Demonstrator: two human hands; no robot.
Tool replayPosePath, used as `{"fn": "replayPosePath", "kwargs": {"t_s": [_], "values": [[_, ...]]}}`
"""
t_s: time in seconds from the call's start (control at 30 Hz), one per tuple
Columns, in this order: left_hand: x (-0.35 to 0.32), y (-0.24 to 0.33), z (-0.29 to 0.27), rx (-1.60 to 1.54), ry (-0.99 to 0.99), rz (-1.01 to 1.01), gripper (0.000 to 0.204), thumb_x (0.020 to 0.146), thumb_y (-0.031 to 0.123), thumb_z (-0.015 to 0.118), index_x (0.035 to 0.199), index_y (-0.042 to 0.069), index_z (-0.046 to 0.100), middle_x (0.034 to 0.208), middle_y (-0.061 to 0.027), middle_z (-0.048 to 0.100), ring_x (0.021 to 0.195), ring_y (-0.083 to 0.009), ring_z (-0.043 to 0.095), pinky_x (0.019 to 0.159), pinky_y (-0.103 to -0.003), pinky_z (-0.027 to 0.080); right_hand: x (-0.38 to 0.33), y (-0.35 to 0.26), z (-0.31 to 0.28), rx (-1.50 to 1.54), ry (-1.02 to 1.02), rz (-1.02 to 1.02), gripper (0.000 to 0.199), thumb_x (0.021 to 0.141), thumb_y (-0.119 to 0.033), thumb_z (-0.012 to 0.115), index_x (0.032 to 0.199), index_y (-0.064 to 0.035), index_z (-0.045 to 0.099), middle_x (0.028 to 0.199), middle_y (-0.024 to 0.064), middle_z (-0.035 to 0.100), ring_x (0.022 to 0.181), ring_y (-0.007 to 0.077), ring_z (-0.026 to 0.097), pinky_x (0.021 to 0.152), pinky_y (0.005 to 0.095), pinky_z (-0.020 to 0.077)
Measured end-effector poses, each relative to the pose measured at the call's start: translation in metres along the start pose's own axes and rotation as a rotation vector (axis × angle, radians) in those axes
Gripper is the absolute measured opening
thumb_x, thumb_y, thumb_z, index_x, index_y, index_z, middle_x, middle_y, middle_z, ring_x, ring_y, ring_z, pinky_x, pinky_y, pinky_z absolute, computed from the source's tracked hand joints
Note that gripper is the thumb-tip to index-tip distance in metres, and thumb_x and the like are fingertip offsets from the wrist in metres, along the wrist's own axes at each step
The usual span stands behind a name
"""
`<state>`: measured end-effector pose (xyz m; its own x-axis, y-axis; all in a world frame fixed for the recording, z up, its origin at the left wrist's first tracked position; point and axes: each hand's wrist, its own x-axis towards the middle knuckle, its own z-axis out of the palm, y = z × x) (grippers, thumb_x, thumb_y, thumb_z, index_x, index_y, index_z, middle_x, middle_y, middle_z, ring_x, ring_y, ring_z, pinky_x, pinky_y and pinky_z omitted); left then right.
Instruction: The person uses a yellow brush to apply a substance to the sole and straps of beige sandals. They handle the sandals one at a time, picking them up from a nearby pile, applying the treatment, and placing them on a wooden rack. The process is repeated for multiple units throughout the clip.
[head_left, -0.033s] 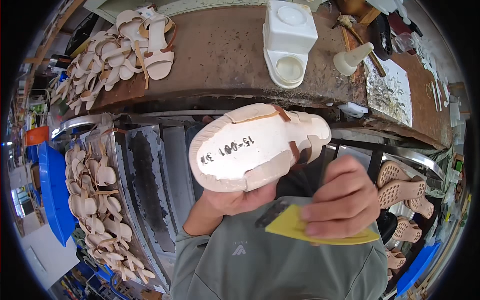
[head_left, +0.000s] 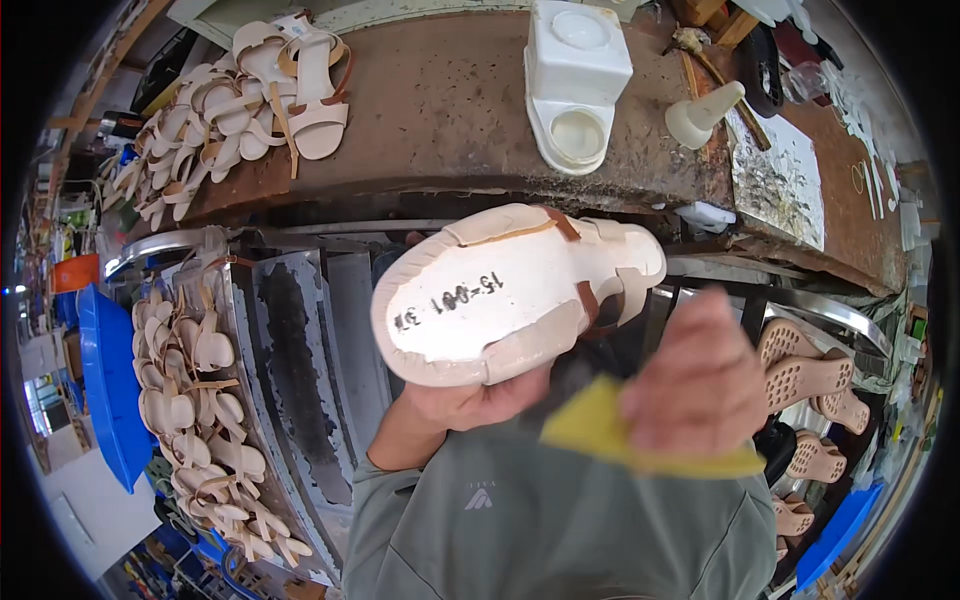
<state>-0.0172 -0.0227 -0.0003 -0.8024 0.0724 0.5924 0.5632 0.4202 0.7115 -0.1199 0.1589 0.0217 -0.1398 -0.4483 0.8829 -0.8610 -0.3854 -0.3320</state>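
A beige sandal (head_left: 540, 300) is held with its underside up, showing a pale sole board with dark stamped marks. Folded strap edges wrap around its rim, and brown strap pieces show near the narrower end. My left hand (head_left: 485, 400) grips it from below at the broad end; the sandal covers part of the fingers. To the right and slightly lower, my right hand (head_left: 700, 385) is closed around a flat yellow tool (head_left: 590, 425) with a dark tip. Motion blurs that hand and the tool, which appears apart from the sole.
Ahead is a stained brown workbench (head_left: 430, 110). On it are piled sandals (head_left: 240, 110), a white dispenser with a round cup (head_left: 580, 90) and a cone-shaped nozzle (head_left: 705, 115). More beige sandals (head_left: 205, 430) fill a rack at left. Perforated soles (head_left: 810, 380) sit at right.
My right hand and the yellow tool have shifted slightly up and to the right and are more blurred. The sandal and my left hand have barely moved.
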Motion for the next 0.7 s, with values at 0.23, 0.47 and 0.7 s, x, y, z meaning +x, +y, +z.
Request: {"fn": "replayPosePath", "kwargs": {"t_s": [0.23, 0.47, 0.7], "values": [[-0.009, 0.014, 0.003, 0.055, 0.077, 0.008, 0.049, 0.078, 0.014, 0.060, 0.125, 0.006, 0.047, 0.128, -0.0127, 0.047, 0.119, -0.0292, 0.045, 0.103, -0.038, 0.031, 0.014, -0.008, -0.010, 0.000, 0.108, -0.111, 0.019, 0.065, -0.011, 0.072, 0.082, -0.0033, 0.068, 0.078, 0.0081, 0.066, 0.056, 0.0161, 0.048, 0.054, 0.0296, 0.0329], [-0.018, 0.014, 0.009, 0.122, 0.176, 0.031, 0.047, 0.076, 0.012, 0.061, 0.121, 0.005, 0.050, 0.125, -0.0129, 0.050, 0.116, -0.0287, 0.047, 0.101, -0.038, 0.032, 0.028, -0.011, -0.033, 0.374, -0.009, 0.025, 0.018, 0.074, -0.020, 0.073, 0.081, -0.0049, 0.066, 0.077, 0.0079, 0.065, 0.057, 0.0133, 0.049, 0.054, 0.0281, 0.0334], [-0.027, 0.015, 0.008, 0.162, 0.257, 0.015, 0.044, 0.075, 0.010, 0.062, 0.117, 0.004, 0.053, 0.122, -0.0131, 0.052, 0.113, -0.0283, 0.050, 0.100, -0.038, 0.034, 0.029, -0.020, -0.006, 0.228, -0.061, -0.138, 0.013, 0.073, -0.016, 0.072, 0.078, -0.0046, 0.066, 0.076, 0.0093, 0.064, 0.057, 0.0149, 0.051, 0.053, 0.0302, 0.0356]]}}
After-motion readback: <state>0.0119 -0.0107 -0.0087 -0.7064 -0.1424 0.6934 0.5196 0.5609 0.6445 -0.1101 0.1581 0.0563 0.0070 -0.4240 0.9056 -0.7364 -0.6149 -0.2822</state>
